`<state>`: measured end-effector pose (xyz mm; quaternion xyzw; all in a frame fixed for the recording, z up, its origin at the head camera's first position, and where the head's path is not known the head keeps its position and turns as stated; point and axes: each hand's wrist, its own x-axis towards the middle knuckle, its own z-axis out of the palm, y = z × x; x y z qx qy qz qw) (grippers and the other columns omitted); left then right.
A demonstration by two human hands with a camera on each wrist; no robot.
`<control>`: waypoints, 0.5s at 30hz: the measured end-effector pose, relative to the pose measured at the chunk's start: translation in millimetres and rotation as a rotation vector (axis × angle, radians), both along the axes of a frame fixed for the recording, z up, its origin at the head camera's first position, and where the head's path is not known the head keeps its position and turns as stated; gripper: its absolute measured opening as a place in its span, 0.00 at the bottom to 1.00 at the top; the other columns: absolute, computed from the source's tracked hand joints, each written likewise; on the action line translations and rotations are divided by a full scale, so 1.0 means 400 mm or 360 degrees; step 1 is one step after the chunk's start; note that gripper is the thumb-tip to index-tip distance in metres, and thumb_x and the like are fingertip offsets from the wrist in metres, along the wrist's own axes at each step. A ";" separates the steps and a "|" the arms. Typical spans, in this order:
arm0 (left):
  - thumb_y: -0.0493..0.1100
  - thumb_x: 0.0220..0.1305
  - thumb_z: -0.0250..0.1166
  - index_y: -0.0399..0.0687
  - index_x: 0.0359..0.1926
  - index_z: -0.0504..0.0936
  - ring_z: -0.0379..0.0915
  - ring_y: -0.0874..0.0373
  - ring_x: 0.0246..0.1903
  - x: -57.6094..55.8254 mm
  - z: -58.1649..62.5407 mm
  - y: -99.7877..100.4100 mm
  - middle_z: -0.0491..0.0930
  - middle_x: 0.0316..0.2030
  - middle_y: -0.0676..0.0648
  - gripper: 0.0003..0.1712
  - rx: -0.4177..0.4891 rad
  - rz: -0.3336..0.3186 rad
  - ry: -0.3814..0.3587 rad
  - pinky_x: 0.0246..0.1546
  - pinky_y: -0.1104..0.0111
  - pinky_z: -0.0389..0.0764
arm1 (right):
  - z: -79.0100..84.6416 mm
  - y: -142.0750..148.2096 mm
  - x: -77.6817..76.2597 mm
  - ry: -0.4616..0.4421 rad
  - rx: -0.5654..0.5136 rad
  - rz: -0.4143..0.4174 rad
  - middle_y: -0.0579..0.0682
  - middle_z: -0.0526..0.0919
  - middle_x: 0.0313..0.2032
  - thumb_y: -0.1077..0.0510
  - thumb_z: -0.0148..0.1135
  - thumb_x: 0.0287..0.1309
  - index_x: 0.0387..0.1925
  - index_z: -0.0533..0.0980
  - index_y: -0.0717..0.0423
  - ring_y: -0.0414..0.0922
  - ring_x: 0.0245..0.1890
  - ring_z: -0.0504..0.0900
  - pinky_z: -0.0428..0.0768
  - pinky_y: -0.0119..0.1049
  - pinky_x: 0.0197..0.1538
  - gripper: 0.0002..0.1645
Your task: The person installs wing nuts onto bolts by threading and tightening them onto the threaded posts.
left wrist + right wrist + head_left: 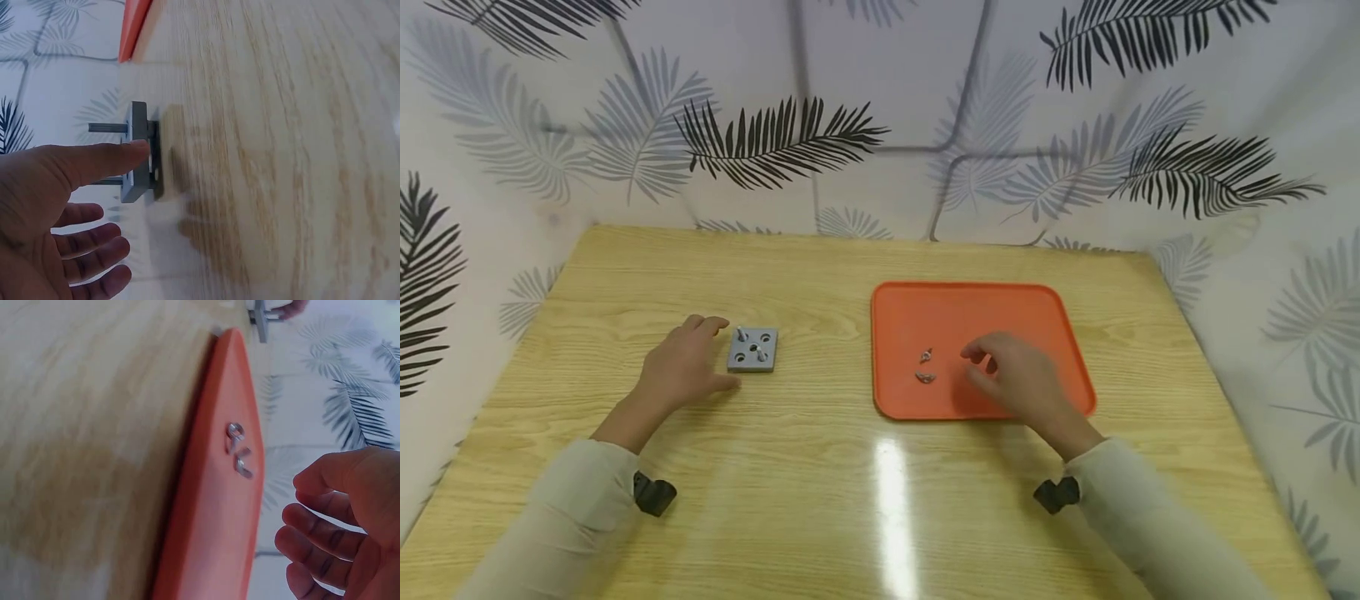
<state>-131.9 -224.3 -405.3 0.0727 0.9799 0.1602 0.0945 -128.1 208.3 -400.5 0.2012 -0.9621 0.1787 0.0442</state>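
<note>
A grey square metal plate (pixel 749 363) with several holes lies on the left half of the table, and two bolts (pixel 742 334) stand up from it. Beside its left edge is my left hand (pixel 681 362), thumb and fingers spread and nothing gripped. In the left wrist view the thumb overlaps the plate (pixel 139 181); whether they touch, I cannot tell. Two small metal wing nuts, one (pixel 926 356) behind the other (pixel 925 377), lie on the orange tray (pixel 970 308). My right hand (pixel 1018 375) hovers over the tray to their right, fingers loosely bent, holding nothing visible.
The wooden table (pixel 805 483) carries the plate on the left and the tray on the right, with bare wood between them. Leaf-patterned fabric (pixel 880 192) hangs behind the table and along both sides. A black wrist device (pixel 655 495) sits at each cuff.
</note>
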 end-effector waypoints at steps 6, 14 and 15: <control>0.54 0.54 0.76 0.38 0.73 0.61 0.69 0.29 0.60 -0.033 -0.012 0.004 0.65 0.67 0.29 0.52 -0.0041 -0.0028 -0.0102 0.52 0.40 0.76 | -0.032 -0.045 -0.007 -0.0064 0.0106 0.0061 0.45 0.86 0.39 0.55 0.68 0.58 0.42 0.84 0.49 0.42 0.34 0.83 0.77 0.32 0.30 0.09; 0.54 0.55 0.75 0.39 0.70 0.68 0.75 0.38 0.56 -0.051 -0.019 0.010 0.75 0.60 0.33 0.46 0.0004 -0.0077 -0.0076 0.53 0.46 0.77 | -0.040 -0.079 -0.013 -0.0218 0.0047 0.0200 0.42 0.84 0.26 0.59 0.66 0.58 0.43 0.84 0.48 0.35 0.24 0.76 0.72 0.31 0.27 0.10; 0.54 0.55 0.75 0.39 0.69 0.69 0.75 0.39 0.55 -0.052 -0.019 0.012 0.76 0.59 0.33 0.45 0.0015 -0.0069 -0.0080 0.52 0.47 0.77 | -0.040 -0.082 -0.014 -0.0233 0.0049 0.0204 0.42 0.84 0.26 0.58 0.66 0.59 0.43 0.83 0.48 0.35 0.24 0.76 0.72 0.31 0.27 0.10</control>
